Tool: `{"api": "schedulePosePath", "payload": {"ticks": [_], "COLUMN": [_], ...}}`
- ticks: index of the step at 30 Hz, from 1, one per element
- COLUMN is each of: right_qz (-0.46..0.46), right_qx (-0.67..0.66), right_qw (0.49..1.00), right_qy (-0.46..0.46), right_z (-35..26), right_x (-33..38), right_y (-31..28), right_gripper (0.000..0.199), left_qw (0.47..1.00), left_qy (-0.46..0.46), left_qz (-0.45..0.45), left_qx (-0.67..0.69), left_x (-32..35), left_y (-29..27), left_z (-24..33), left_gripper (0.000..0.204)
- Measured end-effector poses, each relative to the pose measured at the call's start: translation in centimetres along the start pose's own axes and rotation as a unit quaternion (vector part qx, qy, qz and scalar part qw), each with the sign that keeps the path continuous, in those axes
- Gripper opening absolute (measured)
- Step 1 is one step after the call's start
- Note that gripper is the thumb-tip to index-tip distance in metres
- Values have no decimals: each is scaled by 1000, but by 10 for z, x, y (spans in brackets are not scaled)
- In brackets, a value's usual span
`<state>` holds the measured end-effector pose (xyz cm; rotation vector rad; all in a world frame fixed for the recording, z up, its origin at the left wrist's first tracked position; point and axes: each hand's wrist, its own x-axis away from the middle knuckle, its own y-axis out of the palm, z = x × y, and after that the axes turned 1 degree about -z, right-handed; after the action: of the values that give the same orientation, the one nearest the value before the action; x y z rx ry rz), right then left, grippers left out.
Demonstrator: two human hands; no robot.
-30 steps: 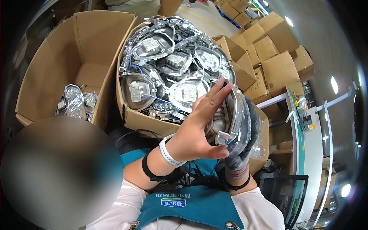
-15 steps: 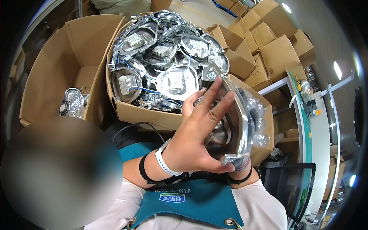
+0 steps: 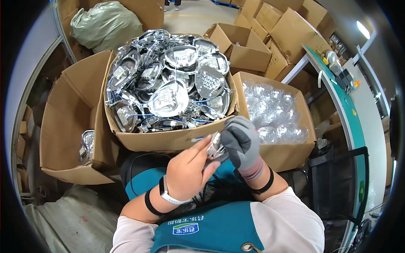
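Observation:
Close to my body, both hands are on a chrome lamp housing (image 3: 215, 148), seen nearly edge-on and partly covered by my fingers. My bare left hand (image 3: 188, 167), with a white band at the wrist, grips its left side between fingers and thumb. On the other side my right hand (image 3: 242, 142), in a grey glove, is closed at its upper right edge. Just beyond them stands a cardboard box (image 3: 168, 142) heaped with similar chrome lamp housings (image 3: 169, 100), some with blue wires. A dark plate with markings (image 3: 209, 82) lies on the heap.
Right of the heap, a box (image 3: 287, 158) holds clear plastic covers (image 3: 270, 109). The left box (image 3: 63, 105) has a few chrome pieces (image 3: 87, 145) inside. A green-topped bench (image 3: 348, 109) and a black mesh chair (image 3: 335, 185) stand at right. Cardboard boxes (image 3: 253, 52) rise behind.
The lamp housing has come lower and nearer my body, turned from broadside to edge-on. My gloved right hand, mostly hidden before, now shows. The whole view has shifted.

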<state>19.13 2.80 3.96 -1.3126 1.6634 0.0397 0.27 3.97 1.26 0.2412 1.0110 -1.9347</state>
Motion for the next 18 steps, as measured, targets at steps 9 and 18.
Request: {"api": "schedulePosePath", "payload": {"ticks": [9, 18], "right_qz": [-52, 34], "right_qx": [-18, -130], "right_qw": [998, 980], "right_qy": [-21, 145], "right_z": [9, 29], "right_x": [20, 42], "right_y": [-17, -35], "right_gripper": [15, 33], "left_qw": [998, 981], "left_qy": [-38, -148], "left_qz": [13, 52], "left_qx": [-46, 110], "left_x": [7, 12], "left_y": [10, 5], "left_z": [36, 41], "left_gripper": [33, 39]}}
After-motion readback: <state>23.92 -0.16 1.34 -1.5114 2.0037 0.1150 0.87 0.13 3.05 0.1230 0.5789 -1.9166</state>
